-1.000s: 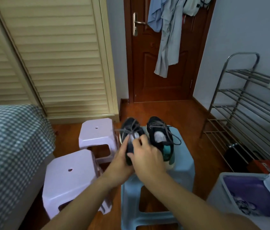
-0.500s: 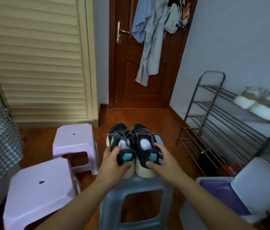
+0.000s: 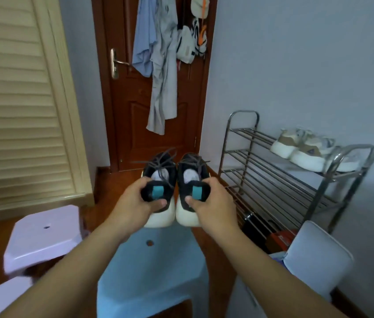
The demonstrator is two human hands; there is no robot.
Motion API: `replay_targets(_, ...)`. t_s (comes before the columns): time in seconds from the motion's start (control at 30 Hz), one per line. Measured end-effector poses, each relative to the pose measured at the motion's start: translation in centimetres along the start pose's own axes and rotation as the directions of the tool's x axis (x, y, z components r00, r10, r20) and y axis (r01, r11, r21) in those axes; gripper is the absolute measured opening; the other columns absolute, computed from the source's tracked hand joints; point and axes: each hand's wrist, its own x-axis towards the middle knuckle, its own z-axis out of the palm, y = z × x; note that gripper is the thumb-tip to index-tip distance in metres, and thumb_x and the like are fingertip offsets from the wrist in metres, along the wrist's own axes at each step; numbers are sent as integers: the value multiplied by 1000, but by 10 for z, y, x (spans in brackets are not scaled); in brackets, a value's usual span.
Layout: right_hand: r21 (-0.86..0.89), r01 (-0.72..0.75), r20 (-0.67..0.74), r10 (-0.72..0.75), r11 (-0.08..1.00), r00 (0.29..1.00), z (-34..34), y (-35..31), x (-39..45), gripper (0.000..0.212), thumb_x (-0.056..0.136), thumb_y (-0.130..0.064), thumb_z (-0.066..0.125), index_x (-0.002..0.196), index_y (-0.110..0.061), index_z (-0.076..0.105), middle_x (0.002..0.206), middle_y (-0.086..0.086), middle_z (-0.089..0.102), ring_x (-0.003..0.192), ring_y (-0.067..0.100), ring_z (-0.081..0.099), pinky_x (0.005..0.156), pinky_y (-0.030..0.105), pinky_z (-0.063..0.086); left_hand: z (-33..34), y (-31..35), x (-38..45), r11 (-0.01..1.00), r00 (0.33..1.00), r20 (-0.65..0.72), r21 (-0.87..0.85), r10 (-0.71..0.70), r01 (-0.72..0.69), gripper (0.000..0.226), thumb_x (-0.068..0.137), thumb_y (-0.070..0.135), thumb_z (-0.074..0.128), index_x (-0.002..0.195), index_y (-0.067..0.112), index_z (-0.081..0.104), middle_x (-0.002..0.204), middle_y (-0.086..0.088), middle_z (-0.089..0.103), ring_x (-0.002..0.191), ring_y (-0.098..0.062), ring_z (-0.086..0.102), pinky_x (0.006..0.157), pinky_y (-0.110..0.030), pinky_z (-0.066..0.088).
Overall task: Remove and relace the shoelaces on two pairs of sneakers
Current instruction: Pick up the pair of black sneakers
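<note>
Small room: brown door (image 3: 135,111) with clothes hung on it, louvred wardrobe (image 3: 20,99) to the left, steel shoe rack (image 3: 273,175) against the right wall. Pale sneakers (image 3: 305,150) sit on the rack's top shelf, probably the second pair. Wooden floor.

Blue stool (image 3: 153,267) directly below the hands serves as the surface, its top bare. Two lilac stools (image 3: 43,235) to its left.

Dark sneakers, white soles, teal heel tabs, held in the air above the blue stool, side by side and touching. Left hand (image 3: 133,203) grips the left sneaker (image 3: 158,189) at the heel; right hand (image 3: 211,203) grips the right sneaker (image 3: 190,187) likewise, thumbs across the back, fingers curled round the outer sides. Long axes run straight away from the person, toes toward the door, heels nearest the wrists.

Grey laces (image 3: 160,161) lie at the far end, beyond the fingers. They look threaded and loosely tied, though blur makes that uncertain. Each hand is equally near its own shoe.
</note>
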Motion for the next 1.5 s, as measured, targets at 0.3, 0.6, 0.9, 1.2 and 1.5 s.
replay_targets(0.3, 101, -85, -111, 96, 991, 989, 39, 62, 195, 37, 91, -14, 67, 114, -35, 47, 112, -7, 60, 99, 10, 63, 79, 32, 60, 45, -8, 256, 992, 982, 189, 118, 12, -35, 31, 84, 0, 77, 101, 23, 68, 102, 2, 69, 89, -14, 62, 66, -23, 49)
replay_targets(0.6, -3, -195, -303, 185, 981, 935, -8, 58, 307, 34, 91, -11, 67, 116, -28, 53, 121, -9, 52, 112, 5, 54, 95, 30, 54, 113, 48, 394, 939, 965, 231, 289, 121, -187, 37, 75, 3, 85, 84, 33, 65, 120, 2, 57, 114, -19, 55, 102, -39, 47)
replay_targets(0.9, -50, -478, -421, 416, 877, 807, -117, 74, 406, 38, 94, -5, 60, 130, -12, 51, 147, 8, 37, 129, 24, 44, 103, 28, 39, 251, 134, 498, 949, 934, 355, 304, -30, -86, 39, 76, -4, 81, 87, 30, 67, 104, 4, 67, 104, -19, 63, 87, -30, 50)
replay_targets(1.2, -9, -627, -442, 559, 779, 702, -138, 126, 437, 35, 95, -8, 58, 128, -11, 46, 155, 17, 25, 138, 37, 39, 110, 44, 42, 353, 134, 535, 895, 902, 430, 396, 18, -207, 34, 79, -6, 75, 89, 24, 64, 103, 0, 68, 97, -18, 61, 79, -26, 44)
replay_targets(1.5, 20, -665, -371, 623, 747, 688, -149, 139, 455, 49, 95, -6, 58, 139, -10, 36, 164, 17, 5, 149, 36, 21, 117, 39, 32, 390, 138, 550, 771, 878, 478, 572, -37, -279, 22, 90, 0, 62, 97, 18, 54, 103, -2, 60, 96, -23, 57, 80, -37, 48)
